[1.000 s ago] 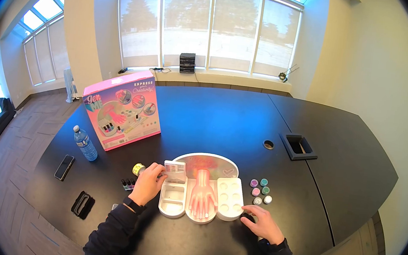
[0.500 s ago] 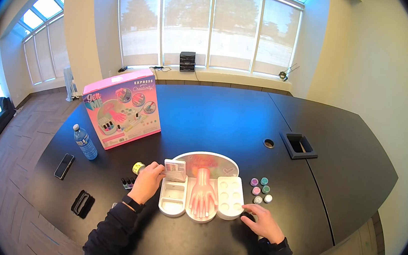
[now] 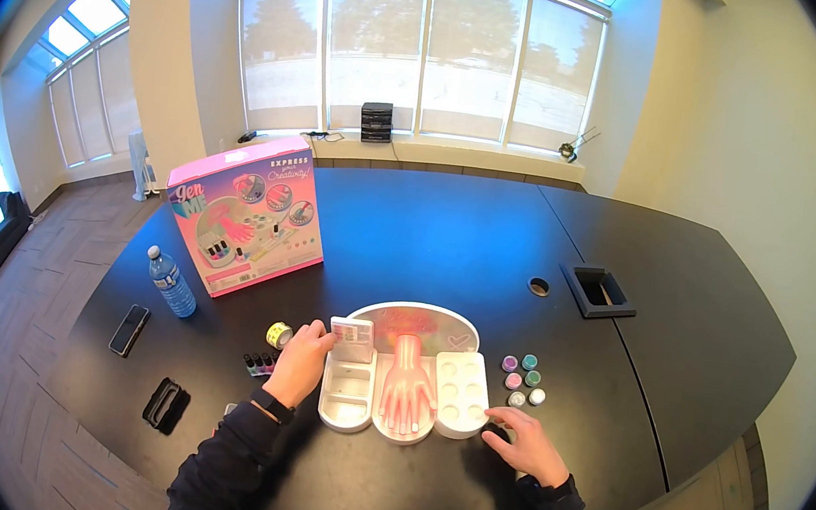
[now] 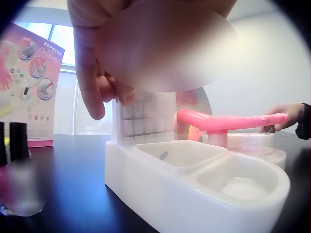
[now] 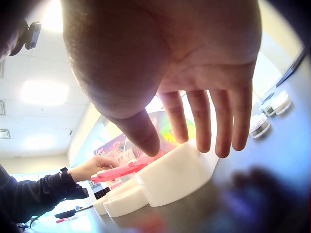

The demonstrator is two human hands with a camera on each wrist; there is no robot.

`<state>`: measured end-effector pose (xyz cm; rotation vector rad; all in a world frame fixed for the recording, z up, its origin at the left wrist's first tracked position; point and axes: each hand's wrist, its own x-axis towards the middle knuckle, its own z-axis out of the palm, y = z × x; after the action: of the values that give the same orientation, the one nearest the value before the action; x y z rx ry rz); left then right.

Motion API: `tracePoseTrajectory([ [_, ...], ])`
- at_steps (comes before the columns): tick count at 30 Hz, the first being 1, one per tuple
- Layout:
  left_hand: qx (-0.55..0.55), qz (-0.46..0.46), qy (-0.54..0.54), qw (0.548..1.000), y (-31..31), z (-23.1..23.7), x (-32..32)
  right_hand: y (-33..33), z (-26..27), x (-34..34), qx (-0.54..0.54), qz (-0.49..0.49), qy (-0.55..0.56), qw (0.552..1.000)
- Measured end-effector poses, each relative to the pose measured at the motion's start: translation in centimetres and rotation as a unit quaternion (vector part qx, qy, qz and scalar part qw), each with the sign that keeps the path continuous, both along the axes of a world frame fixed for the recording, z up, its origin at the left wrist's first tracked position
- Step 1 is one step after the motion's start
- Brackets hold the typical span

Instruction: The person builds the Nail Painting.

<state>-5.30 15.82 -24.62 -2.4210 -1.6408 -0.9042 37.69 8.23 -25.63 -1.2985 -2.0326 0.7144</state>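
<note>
My left hand (image 3: 301, 364) pinches the upper edge of a small nail case (image 3: 352, 339) that stands upright at the back of the left tray. In the left wrist view the fingers (image 4: 127, 94) overlap the left side of the case, whose face shows rows of small squares. A white nail-art stand (image 3: 345, 411) holds the case, a pink model hand (image 3: 403, 396) in the middle and a palette of round wells (image 3: 459, 392) on the right. Beside that palette rests my right hand (image 3: 529, 448), its fingers extended along the stand's right edge.
Several small pots (image 3: 513, 380) sit right of the stand. Nail polish bottles (image 3: 260, 365) and a yellow roll (image 3: 278, 335) are left of my left hand. Further left are a pink box (image 3: 246, 216), a water bottle (image 3: 170, 282), a phone (image 3: 129, 331) and a black case (image 3: 166, 407).
The nail case, tilted with a transparent part showing a second ago, now stands more upright. My left hand has shifted slightly up and right along its edge. The right hand has stayed in place.
</note>
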Motion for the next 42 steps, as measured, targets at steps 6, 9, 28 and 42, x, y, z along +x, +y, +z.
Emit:
tracePoseTrajectory([
  [6, -0.004, 0.007, 0.037, 0.999, 0.8, -2.0, 0.3, -0.1, 0.2, 0.1, -0.002, -0.001, 0.001, 1.000],
  [9, -0.014, 0.026, 0.034, 0.999, 0.7, -1.9, 0.3, -0.2, 0.3, 0.1, 0.001, 0.002, 0.000, 1.000],
  [28, 0.087, 0.012, 0.060, 0.994, -0.6, -0.1, 1.6, -0.3, 0.4, 0.0, -0.003, 0.002, -0.005, 1.000],
  [42, 0.069, 0.039, 0.054, 0.995, -1.0, 0.4, 1.2, -0.2, 0.2, 0.0, 0.006, 0.005, -0.001, 1.000],
])
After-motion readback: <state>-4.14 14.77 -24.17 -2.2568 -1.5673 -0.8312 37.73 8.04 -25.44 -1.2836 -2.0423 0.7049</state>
